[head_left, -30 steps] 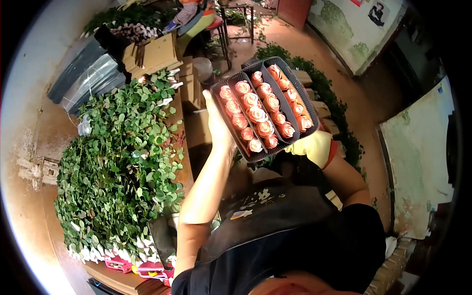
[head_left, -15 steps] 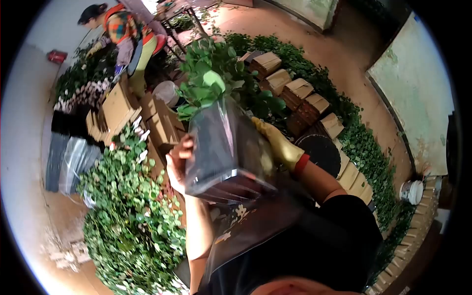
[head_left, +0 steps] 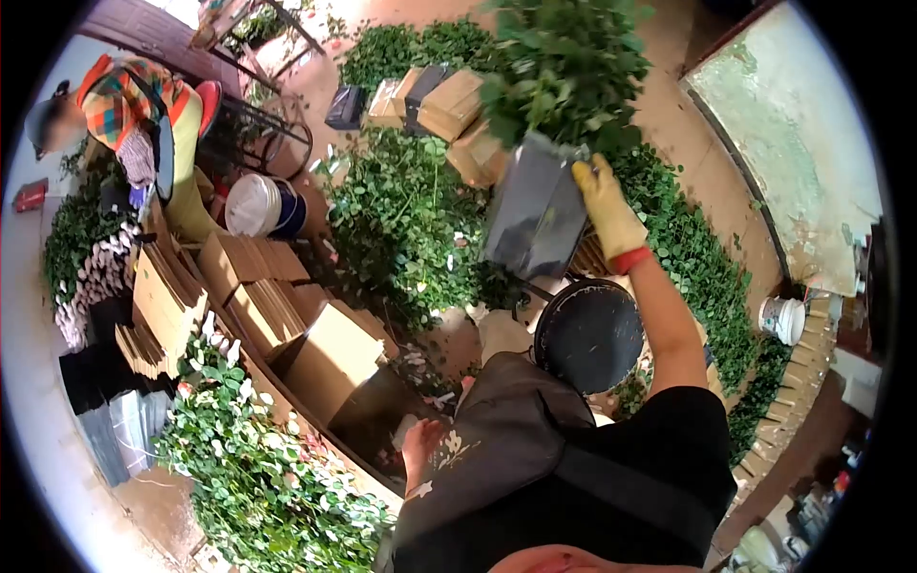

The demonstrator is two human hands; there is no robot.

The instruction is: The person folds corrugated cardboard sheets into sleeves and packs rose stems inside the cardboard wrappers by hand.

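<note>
My right hand (head_left: 611, 215), in a yellow glove with a red cuff, is closed on the edge of a wrapped bunch of leafy stems (head_left: 535, 205). Dark, shiny wrapping covers the bunch's boxy lower part, while its green leaves (head_left: 568, 76) stick out at the far end. It is held out in front of me, beside several packed bunches in cardboard (head_left: 451, 103). Bare and slightly blurred, my left hand (head_left: 423, 447) is low by my dark apron (head_left: 497, 420), near the wooden bench's edge. Its fingers look loosely apart, with nothing visible in them.
Flat cardboard sheets (head_left: 334, 358) stand in the bench at left. Leafy stems (head_left: 277, 487) are heaped beside it, with more greenery (head_left: 406, 229) on the floor ahead. A round black stool (head_left: 590, 334) is at my right. Another person (head_left: 134, 110) bends at far left near white buckets (head_left: 253, 205).
The wrapped bunch has moved from between both hands to farther forward and right, in my right hand alone. My left hand has let go and dropped toward my lap. The view has shifted.
</note>
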